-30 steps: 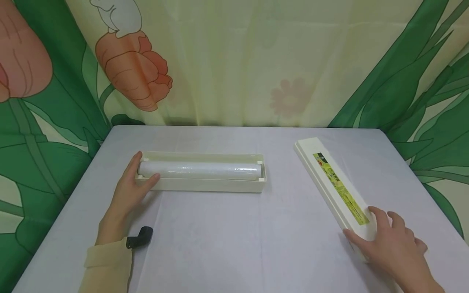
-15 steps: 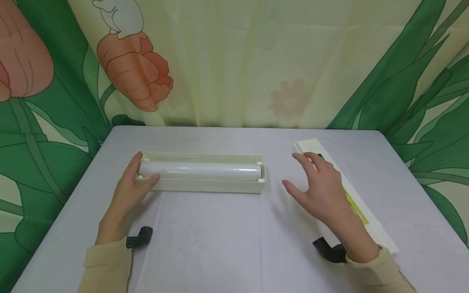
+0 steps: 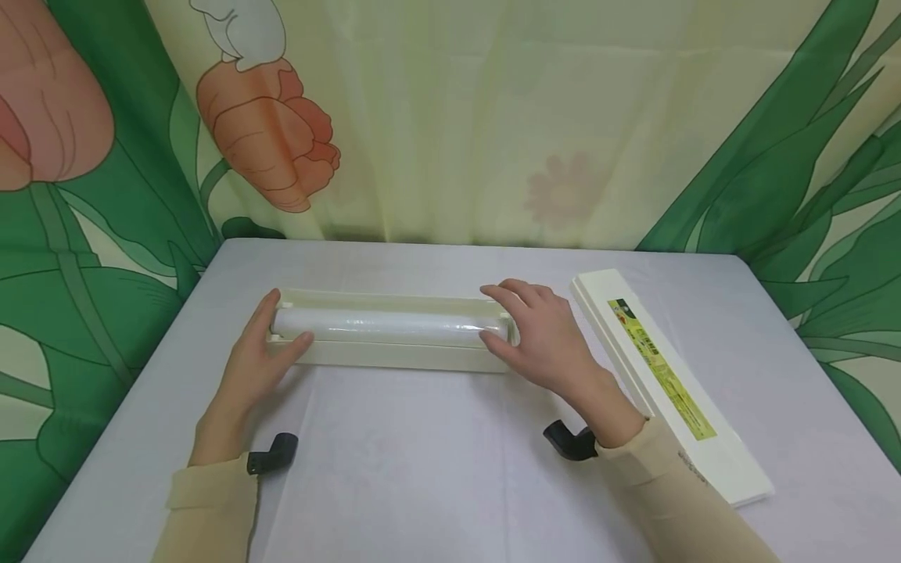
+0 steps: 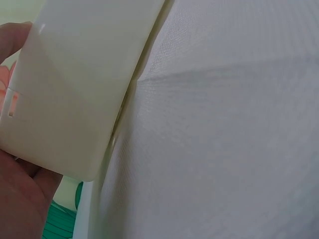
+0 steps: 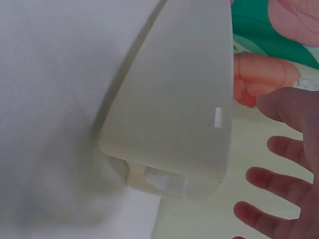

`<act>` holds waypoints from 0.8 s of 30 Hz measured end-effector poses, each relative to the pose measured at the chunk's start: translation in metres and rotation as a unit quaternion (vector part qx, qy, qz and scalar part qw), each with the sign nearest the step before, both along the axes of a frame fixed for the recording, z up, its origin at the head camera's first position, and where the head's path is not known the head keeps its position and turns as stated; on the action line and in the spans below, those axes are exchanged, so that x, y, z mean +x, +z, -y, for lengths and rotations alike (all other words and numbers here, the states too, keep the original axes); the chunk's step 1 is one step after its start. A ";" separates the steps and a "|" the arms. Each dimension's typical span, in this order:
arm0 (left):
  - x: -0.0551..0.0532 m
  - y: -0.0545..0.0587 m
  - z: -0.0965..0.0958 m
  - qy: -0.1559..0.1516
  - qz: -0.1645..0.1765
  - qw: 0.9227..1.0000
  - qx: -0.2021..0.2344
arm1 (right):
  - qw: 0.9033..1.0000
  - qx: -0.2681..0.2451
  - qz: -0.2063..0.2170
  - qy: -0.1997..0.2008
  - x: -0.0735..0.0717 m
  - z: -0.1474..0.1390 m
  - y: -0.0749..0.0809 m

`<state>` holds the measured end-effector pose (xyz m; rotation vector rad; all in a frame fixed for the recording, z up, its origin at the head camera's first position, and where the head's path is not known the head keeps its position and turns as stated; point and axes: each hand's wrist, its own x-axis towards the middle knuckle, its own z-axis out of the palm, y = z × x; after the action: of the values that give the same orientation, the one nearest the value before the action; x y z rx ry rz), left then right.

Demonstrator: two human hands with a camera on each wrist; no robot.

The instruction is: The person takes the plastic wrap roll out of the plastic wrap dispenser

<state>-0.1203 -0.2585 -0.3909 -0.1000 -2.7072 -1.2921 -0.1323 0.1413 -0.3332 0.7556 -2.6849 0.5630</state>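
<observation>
A long white plastic box (image 3: pixel 394 356), its top off, lies left of centre on the table in the head view. Inside it rests a roll of what looks like cling film (image 3: pixel 387 323), white and glossy. My left hand (image 3: pixel 253 367) grips the box's left end, thumb at the front rim and fingers behind. Over the right end hovers my right hand (image 3: pixel 549 336), fingers spread and thumb apart. In the right wrist view its fingertips (image 5: pixel 256 177) stand clear of the box wall (image 5: pixel 169 99).
The box's long white lid (image 3: pixel 735 465), with a yellow-green label (image 3: pixel 662 367), lies slanted on the right, partly under the right sleeve (image 3: pixel 669 493). A white cloth (image 3: pixel 408 453) covers the table. Behind the table's far edge hangs a printed curtain (image 3: pixel 436 117).
My right hand has let go of the lid and moved left, over the box's right end. The lid's near end has come down flat. My left hand stays on the box's left end.
</observation>
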 end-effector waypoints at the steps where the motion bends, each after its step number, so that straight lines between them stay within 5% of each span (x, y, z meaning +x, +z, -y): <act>1: 0.000 0.000 0.000 0.000 0.000 1.000 -0.001 | 1.000 0.007 0.003 0.006 -0.002 0.002 -0.001; 11: 0.002 0.001 0.000 0.003 0.001 1.000 -0.005 | 0.993 0.093 0.064 0.034 -0.016 0.011 -0.004; 24: 0.000 -0.001 0.001 0.002 -0.002 1.000 -0.004 | 0.983 0.141 0.111 0.050 -0.027 0.015 -0.002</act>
<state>-0.1207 -0.2592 -0.3915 -0.0993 -2.7080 -1.2778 -0.1594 0.1267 -0.3348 0.9581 -2.9874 0.3067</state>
